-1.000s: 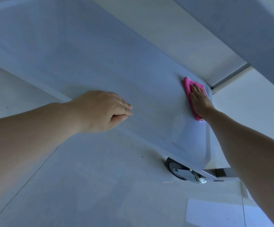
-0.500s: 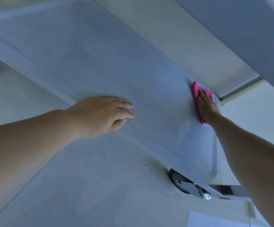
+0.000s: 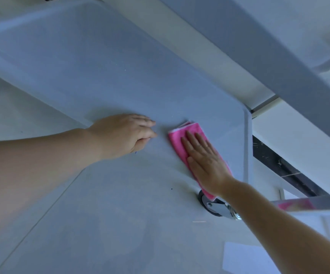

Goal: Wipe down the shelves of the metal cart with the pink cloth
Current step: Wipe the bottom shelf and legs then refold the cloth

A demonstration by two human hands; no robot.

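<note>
**Lower shelf wipe mid-pass, rest of cart not judged**

While the left hand (image 3: pixel 123 135) braces on the near edge of the lower shelf (image 3: pixel 105 80), fingers (image 3: pixel 146 123) together and lightly curled, holding nothing, the wiping runs on the right end of that shelf. Left stretch of shelf: bare grey surface, no streaks or wet marks readable, so cannot tell if it is wiped. A few dark specks sit near the left hand and on the floor (image 3: pixel 101 224) below.

Middle-right: pink cloth (image 3: pixel 180 143), folded flat, lies on the shelf just beside the left hand, inside the raised right rim. Right hand (image 3: pixel 205 163) presses it flat from above, fingers (image 3: pixel 189 137) straight and slightly spread, palm down, not gripping around it.

Further right: caster wheel (image 3: pixel 217 206) shows under the shelf's near right corner; a shiny rail (image 3: pixel 308 204) at the right edge reflects the pink. Upper shelf (image 3: pixel 278 56) crosses overhead, only its underside visible.

Judgement: task is partway. One shelf is under the cloth now; right rim, corner and left stretch likely remain, and the upper shelf's state is unseen.
</note>
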